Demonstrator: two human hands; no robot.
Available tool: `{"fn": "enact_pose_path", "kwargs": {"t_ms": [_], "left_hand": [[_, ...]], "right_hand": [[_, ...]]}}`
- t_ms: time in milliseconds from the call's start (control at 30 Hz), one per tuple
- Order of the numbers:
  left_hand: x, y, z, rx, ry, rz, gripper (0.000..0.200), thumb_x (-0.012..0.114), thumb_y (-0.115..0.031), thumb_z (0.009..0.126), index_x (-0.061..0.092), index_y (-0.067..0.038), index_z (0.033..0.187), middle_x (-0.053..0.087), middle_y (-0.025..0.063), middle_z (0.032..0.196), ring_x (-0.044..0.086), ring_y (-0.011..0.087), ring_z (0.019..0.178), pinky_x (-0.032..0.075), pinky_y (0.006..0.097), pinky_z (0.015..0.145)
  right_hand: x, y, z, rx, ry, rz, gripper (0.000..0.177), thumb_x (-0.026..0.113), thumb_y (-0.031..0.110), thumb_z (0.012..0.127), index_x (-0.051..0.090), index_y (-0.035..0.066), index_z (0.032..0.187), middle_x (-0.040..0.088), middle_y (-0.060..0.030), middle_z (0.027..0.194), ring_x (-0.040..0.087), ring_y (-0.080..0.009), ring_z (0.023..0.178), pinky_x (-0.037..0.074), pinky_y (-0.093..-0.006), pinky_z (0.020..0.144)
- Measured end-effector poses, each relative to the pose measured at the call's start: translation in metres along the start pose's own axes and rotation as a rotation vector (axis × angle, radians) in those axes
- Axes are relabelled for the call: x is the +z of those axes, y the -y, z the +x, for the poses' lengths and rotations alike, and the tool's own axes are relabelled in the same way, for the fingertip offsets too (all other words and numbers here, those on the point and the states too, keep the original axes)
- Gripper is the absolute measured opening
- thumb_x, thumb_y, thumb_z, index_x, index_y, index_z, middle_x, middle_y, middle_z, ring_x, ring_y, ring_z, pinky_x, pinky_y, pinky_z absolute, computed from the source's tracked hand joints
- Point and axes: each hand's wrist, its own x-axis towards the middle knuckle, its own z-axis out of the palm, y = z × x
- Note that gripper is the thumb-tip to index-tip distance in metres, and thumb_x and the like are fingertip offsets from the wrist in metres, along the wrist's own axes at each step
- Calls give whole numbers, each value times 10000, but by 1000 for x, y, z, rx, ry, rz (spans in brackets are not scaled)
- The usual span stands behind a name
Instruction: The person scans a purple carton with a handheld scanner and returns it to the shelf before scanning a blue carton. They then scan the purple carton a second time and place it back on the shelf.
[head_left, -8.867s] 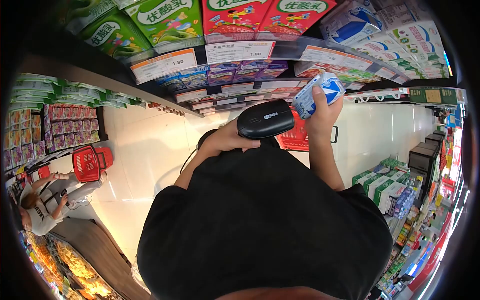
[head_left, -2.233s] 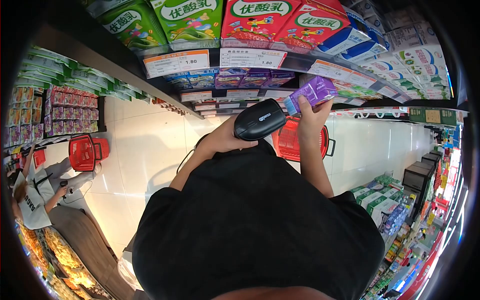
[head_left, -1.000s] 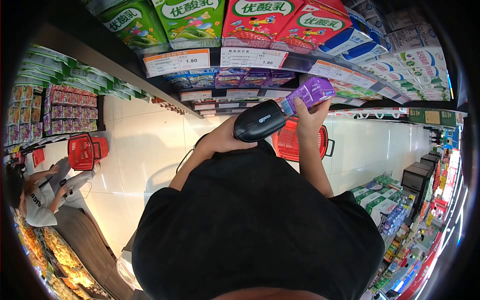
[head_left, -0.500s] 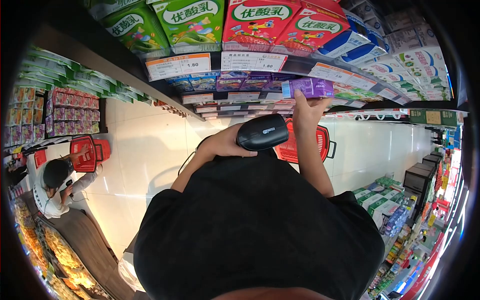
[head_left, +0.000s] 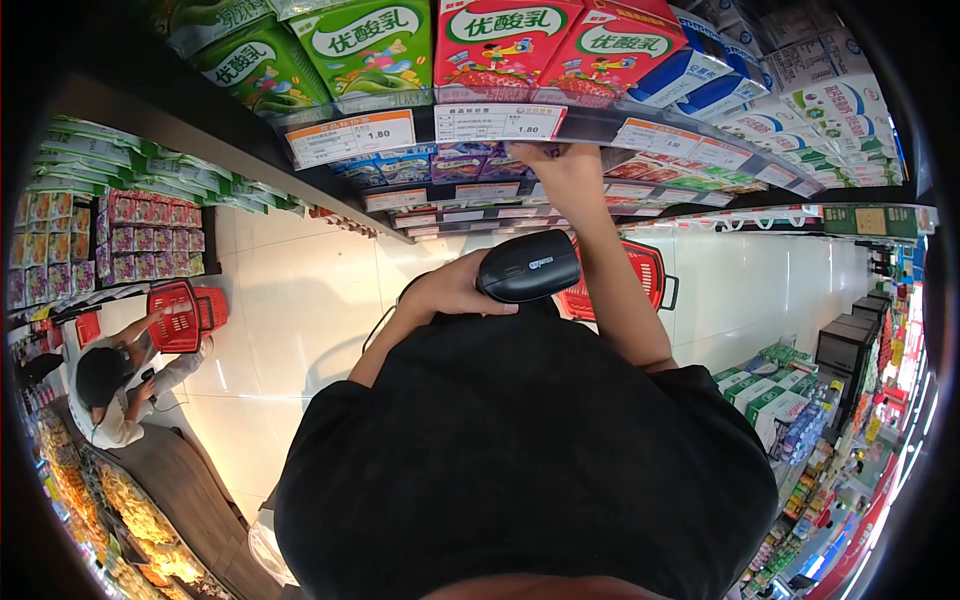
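My left hand grips a black handheld scanner in front of my chest, its head pointing right. My right hand is stretched up into the second shelf, just under the price-label strip. Its fingers are hidden behind the shelf edge, among the purple drink cartons. The purple carton it held a moment ago is out of sight, so I cannot tell whether the hand still holds it. Green and red drink cartons stand on the top shelf.
A red shopping basket sits on the floor behind my right arm. At the lower left another person crouches beside a second red basket. Shelves of cartons line the left wall and the right aisle. White tiled floor lies between.
My right hand carried the purple carton up from beside the scanner and in under the shelf edge, where the carton is now hidden. The scanner dropped slightly. The person at the left bent lower.
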Motion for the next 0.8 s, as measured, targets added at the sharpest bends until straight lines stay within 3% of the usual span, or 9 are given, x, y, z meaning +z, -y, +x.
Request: {"fn": "enact_pose_path", "kwargs": {"t_ms": [67, 167, 400, 500, 567, 600, 633, 700, 800], "left_hand": [[-1, 1, -1, 20, 11, -5, 704, 776, -123, 718, 423, 10, 1312, 617, 70, 916, 577, 115, 666, 483, 267, 602], [-2, 4, -4, 7, -28, -15, 714, 779, -123, 717, 415, 8, 1317, 614, 63, 898, 578, 114, 659, 483, 265, 588], [-3, -9, 2, -149, 47, -27, 800, 787, -84, 690, 370, -32, 1371, 578, 54, 991, 565, 101, 721, 487, 257, 637], [1, -5, 4, -80, 31, -33, 729, 770, -125, 731, 396, -18, 1347, 605, 66, 946, 570, 111, 679, 485, 263, 590], [-1, -4, 6, -16, 60, -3, 737, 769, -125, 733, 387, -21, 1355, 602, 67, 965, 572, 112, 693, 486, 262, 595], [-1, -4, 5, -14, 55, -4, 737, 769, -125, 733, 387, -21, 1355, 602, 67, 965, 572, 112, 693, 486, 262, 595], [-1, -3, 5, -41, 35, -13, 755, 778, -100, 714, 384, -18, 1353, 594, 66, 996, 572, 111, 720, 487, 264, 620], [-1, -5, 4, -67, 14, -24, 775, 786, -74, 694, 381, -15, 1352, 586, 64, 1027, 572, 110, 746, 489, 265, 645], [-2, -8, -1, -79, -31, -68, 761, 767, -42, 706, 370, -15, 1355, 591, 63, 1003, 576, 112, 722, 487, 268, 630]], "right_hand": [[5, -12, 4, -130, 2, -159, 344, 761, 87, 749, 593, -16, 1031, 663, -139, 973, 615, -237, 893, 468, -355, 815], [1, -21, 4, -196, -17, -138, 373, 743, 149, 783, 577, -6, 1079, 654, -143, 997, 611, -240, 889, 464, -348, 794], [-2, -17, 0, -101, -76, -50, 344, 720, 140, 802, 572, 3, 1080, 646, -154, 970, 617, -296, 872, 467, -355, 780], [-22, 1, -3, -71, 89, -379, 324, 686, 124, 809, 564, 16, 1089, 636, -176, 968, 616, -339, 862, 474, -388, 760], [-42, -1, -5, -294, 67, -686, 373, 675, 173, 812, 562, 27, 1136, 605, -203, 1068, 572, -379, 989, 429, -425, 870], [-51, -9, -7, -65, 98, -592, 449, 661, 185, 794, 536, 54, 1205, 554, -216, 1177, 500, -403, 1110, 381, -446, 947], [-53, -22, -7, -69, 103, -593, 449, 661, 185, 794, 536, 54, 1205, 554, -216, 1177, 500, -403, 1110, 381, -446, 947], [-53, -42, -6, -302, 55, -715, 533, 682, 182, 757, 511, 62, 1248, 512, -214, 1237, 468, -389, 1159, 375, -438, 971], [-45, -49, -7, -79, 109, -694, 633, 715, 201, 712, 483, 74, 1286, 463, -219, 1295, 417, -387, 1223, 363, -432, 998]]}}
